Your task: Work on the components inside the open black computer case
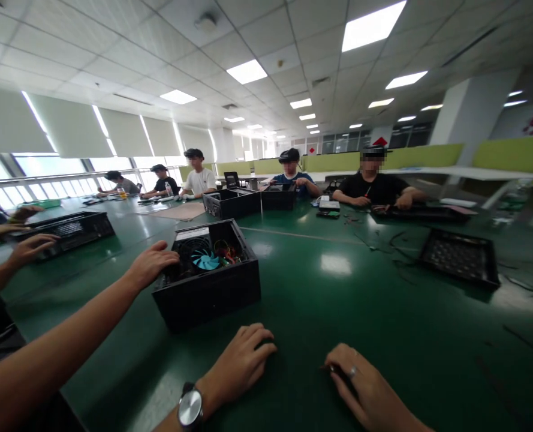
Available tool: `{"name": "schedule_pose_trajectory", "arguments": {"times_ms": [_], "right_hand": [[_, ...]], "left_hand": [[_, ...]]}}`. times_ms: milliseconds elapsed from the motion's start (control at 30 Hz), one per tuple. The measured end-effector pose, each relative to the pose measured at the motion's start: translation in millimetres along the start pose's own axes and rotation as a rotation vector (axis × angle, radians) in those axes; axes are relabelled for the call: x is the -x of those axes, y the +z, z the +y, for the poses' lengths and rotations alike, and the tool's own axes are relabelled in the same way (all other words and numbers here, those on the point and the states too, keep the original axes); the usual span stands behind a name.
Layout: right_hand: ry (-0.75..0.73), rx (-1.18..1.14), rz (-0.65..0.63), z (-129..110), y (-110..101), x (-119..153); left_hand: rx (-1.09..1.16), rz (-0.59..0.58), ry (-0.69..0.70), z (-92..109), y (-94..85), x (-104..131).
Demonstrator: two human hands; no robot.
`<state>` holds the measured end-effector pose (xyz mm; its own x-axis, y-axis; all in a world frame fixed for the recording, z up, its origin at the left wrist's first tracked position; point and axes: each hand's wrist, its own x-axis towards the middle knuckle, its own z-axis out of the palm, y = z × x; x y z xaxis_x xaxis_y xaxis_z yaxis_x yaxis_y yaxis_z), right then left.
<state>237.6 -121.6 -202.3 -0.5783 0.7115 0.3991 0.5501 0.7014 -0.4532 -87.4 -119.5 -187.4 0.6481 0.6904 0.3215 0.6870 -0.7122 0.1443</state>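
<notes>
Before you, a green bench [302, 300] runs across the view, with straight ahead as twelve o'clock. Across it, a person in blue [309, 187] sits at twelve and a person in black [369, 187] at one. The open computer case [212, 303] stands on the bench at eleven o'clock, just beyond your left hand and apart from it. Another black case [81, 233] lies at ten, with a neighbour's hands at it, and two more stand at twelve: a wide open case [232, 205] and a smaller case [279, 200] beside it. A shallow black tray [461, 258] lies at two, with loose cables [399, 252] near it. A neighbour's hand [151, 265] reaches in from nine and touches the near case's left rim. Your left hand [241, 360] is low over the bench, fingers loosely bent and spread from the thumb, holding nothing visible. Your right hand [360, 381] is at one o'clock, its fingers curled to the thumb, pinching a small dark piece [332, 369] too blurred to name. Inside the near case show a blue fan [205, 260] and coloured wires [230, 255]. A watch [190, 407] circles your left wrist; a ring [352, 371] sits on a right finger.
</notes>
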Motion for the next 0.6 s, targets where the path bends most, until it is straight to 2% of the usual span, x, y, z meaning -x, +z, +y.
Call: {"name": "schedule_pose_trajectory", "arguments": {"times_ms": [167, 467, 533, 600], "right_hand": [[0.002, -0.031, -0.085, -11.9, -2.2, -12.5], [-0.018, -0.021, -0.004, -14.0, -6.2, -10.7], [-0.061, -0.014, 0.031, -17.1, -7.7, -11.1], [-0.124, -0.013, 0.064, -21.9, -8.8, -10.9]], "left_hand": [[-0.014, 0.020, -0.010, -0.4, 2.7, 2.9], [-0.105, 0.090, 0.045, -2.4, 7.1, 4.4], [-0.135, 0.142, 0.052, -5.5, 4.9, -3.7], [-0.179, 0.200, 0.039, -13.6, -3.5, -25.7]]}}
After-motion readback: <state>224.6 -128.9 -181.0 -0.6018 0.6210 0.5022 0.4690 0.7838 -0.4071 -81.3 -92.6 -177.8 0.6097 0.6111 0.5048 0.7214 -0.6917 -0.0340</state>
